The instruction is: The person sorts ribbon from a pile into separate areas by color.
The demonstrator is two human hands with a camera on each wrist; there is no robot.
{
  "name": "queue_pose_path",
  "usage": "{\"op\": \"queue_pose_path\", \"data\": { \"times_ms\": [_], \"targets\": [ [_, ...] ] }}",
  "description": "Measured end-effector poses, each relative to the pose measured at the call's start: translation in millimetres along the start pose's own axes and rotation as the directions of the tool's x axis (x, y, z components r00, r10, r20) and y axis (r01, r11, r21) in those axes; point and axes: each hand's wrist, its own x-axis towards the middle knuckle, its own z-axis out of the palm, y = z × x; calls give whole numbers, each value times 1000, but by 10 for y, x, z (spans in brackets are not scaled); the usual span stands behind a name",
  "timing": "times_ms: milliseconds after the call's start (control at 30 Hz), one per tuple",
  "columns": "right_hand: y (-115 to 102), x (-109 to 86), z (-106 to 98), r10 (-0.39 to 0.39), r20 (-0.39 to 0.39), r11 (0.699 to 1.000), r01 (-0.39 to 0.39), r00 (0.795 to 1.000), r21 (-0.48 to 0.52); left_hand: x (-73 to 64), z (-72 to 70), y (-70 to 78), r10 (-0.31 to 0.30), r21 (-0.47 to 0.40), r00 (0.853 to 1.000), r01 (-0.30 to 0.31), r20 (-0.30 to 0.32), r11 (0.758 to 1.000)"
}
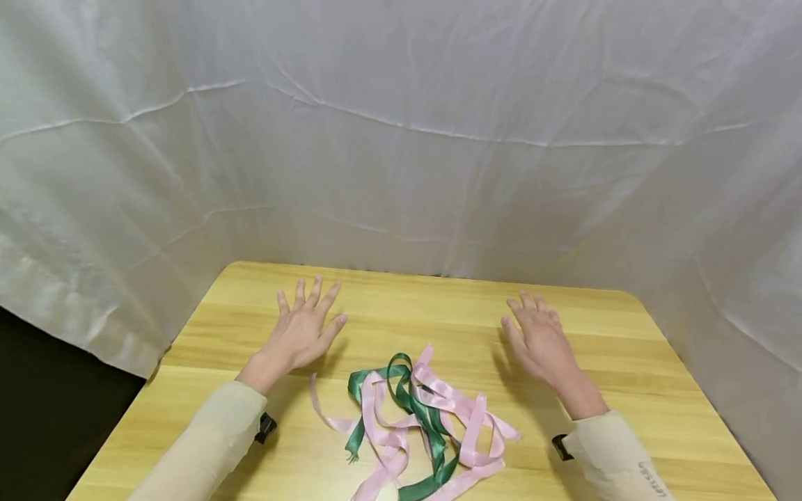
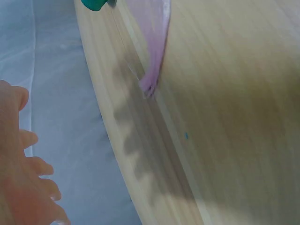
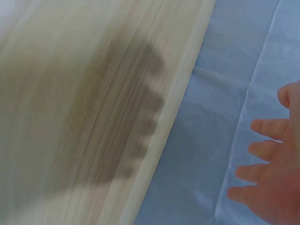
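Pink ribbon [image 1: 388,438] and green ribbon [image 1: 428,417] lie in a loose tangle at the front middle of the wooden table. Left of the tangle, my left hand [image 1: 301,335] is held above the table, fingers straight and spread, holding nothing. My right hand [image 1: 540,341] hovers on the other side with its fingers extended and nothing in them. Neither hand touches the ribbons. In the left wrist view a frayed pink ribbon end [image 2: 151,77] lies on the wood, and a bit of green [image 2: 95,3] shows at the top edge.
The light wooden table [image 1: 401,306] has rounded far corners. Pale grey cloth [image 1: 401,174] hangs behind it and along both sides. A dark area [image 1: 56,410] lies beyond the table's left edge. A tiny blue speck [image 2: 186,135] sits on the wood.
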Motion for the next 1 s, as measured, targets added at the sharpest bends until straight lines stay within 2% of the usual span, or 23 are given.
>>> {"op": "queue_pose_path", "data": {
  "times_ms": [233, 367, 467, 567, 667, 733, 833, 900, 1000],
  "targets": [
    [-48, 30, 23, -23, 4, 1000, 23, 1000, 3, 31, -39, 60, 23, -37, 1000, -22, 20, 999],
    [-158, 63, 47, -54, -5, 998, 54, 999, 17, 43, -68, 150, 67, -71, 997, -66, 23, 995],
    [-284, 90, 88, -90, -24, 995, 91, 996, 38, 55, -74, 263, 132, -96, 991, -131, 0, 987],
    [-433, 96, 150, -149, -50, 987, 152, 988, 52, 63, -44, 422, 217, -109, 975, -221, -50, 969],
    [-575, 90, 239, -240, -91, 968, 245, 967, 47, 67, 36, 590, 306, -115, 949, -314, -81, 942],
    [-660, 80, 300, -301, -116, 951, 307, 947, 43, 70, 103, 698, 366, -117, 926, -376, -94, 919],
    [-759, 64, 406, -364, -120, 927, 371, 924, 47, 83, 202, 847, 423, -125, 903, -429, -71, 895],
    [-807, 47, 479, -391, -102, 917, 397, 915, 41, 93, 259, 928, 442, -125, 896, -443, -41, 888],
    [-843, 15, 578, -397, -56, 916, 399, 916, 33, 113, 344, 1015, 449, -112, 893, -444, 23, 889]
  ]
}}
